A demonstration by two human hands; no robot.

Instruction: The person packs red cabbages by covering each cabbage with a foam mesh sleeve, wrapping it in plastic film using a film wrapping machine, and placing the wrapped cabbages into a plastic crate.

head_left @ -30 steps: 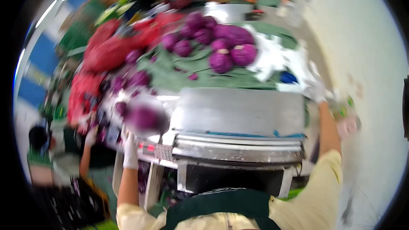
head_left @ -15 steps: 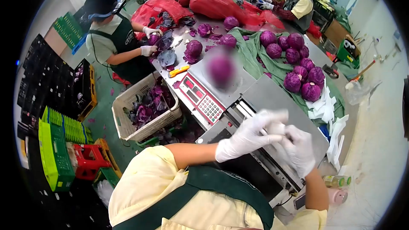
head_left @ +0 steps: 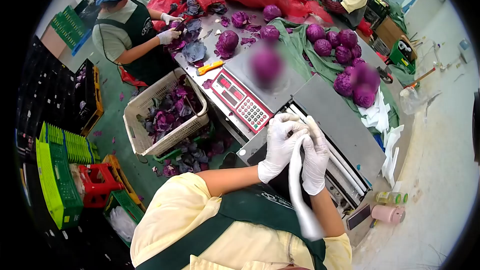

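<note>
My left hand (head_left: 281, 146) and my right hand (head_left: 314, 156), both in white gloves, meet in front of my chest. Between them they pinch the upper end of a limp white strip (head_left: 296, 185); whether it is film, foam or cloth I cannot tell. Its loose end hangs toward my body, smeared by motion. Just beyond the hands is a metal machine with rollers (head_left: 327, 150). A red-framed scale (head_left: 241, 101) stands to its left, with a blurred red cabbage (head_left: 266, 63) on its plate.
Several red cabbages (head_left: 343, 54) lie on a green cloth (head_left: 295, 57). White strips (head_left: 387, 142) hang at the right edge. An orange cutter (head_left: 210, 68) lies near the scale. A cream crate (head_left: 131, 120) holds leaf scraps. A co-worker (head_left: 132, 30) stands at left, another (head_left: 350, 0) behind.
Both hands have moved left and drawn together, no longer blurred. The white strip now hangs down from them. The co-worker at left has shifted their gloved hands, and the view has moved slightly.
</note>
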